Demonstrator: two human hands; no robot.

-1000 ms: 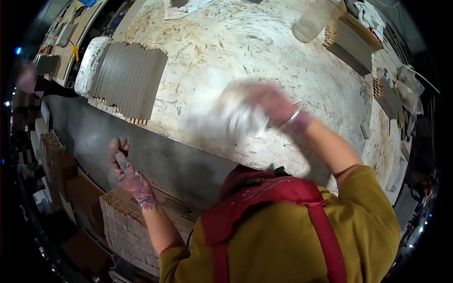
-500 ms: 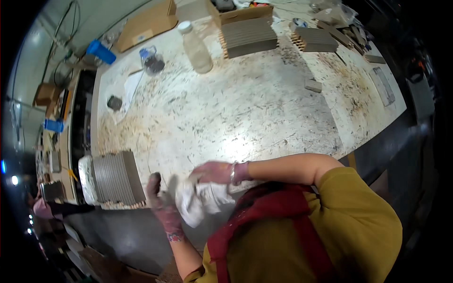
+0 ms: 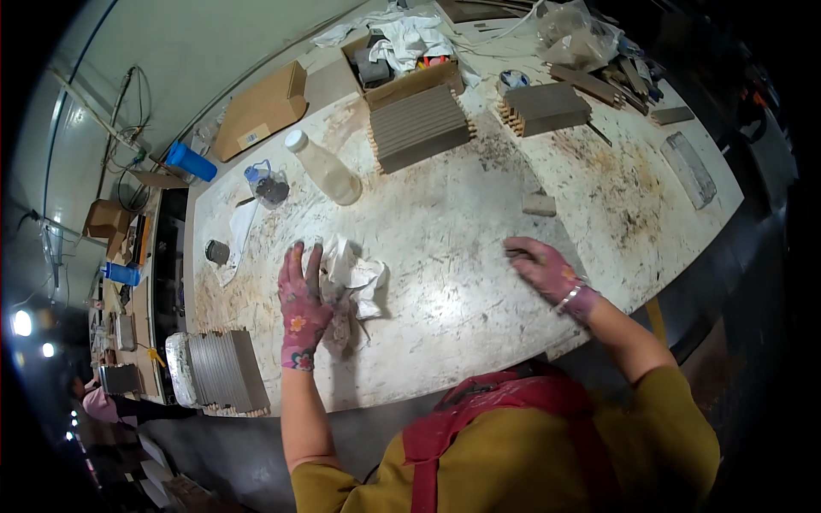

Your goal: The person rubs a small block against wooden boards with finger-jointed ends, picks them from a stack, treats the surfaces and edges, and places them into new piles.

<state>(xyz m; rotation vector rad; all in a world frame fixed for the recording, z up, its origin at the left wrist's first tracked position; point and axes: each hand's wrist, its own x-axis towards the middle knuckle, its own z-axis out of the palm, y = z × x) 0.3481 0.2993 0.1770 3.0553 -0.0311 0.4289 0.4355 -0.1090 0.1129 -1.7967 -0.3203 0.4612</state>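
Observation:
My left hand (image 3: 304, 309), in a pink flowered glove, is over the left front of the white worktable, fingers stretched and apart. A crumpled white cloth (image 3: 363, 278) lies right beside its fingers and thumb; whether they touch I cannot tell. My right hand (image 3: 546, 272), gloved in pink too, is farther right over the table. Its fingers are loosely bent and apart, with nothing visible in them. The small grey block (image 3: 539, 204) on the tabletop is just beyond it.
A stack of grey slats (image 3: 227, 372) stands at the left front edge, more slat stacks (image 3: 421, 128) (image 3: 547, 109) at the back. A bottle (image 3: 325, 168), a blue-topped jug (image 3: 272, 190) and a small dark jar (image 3: 217, 252) stand left. A grey bar (image 3: 688, 171) lies right.
Both hands have moved forward over the table and apart, the right one going right. The white cloth, earlier between the hands near my body, now lies on the tabletop. The view has shifted.

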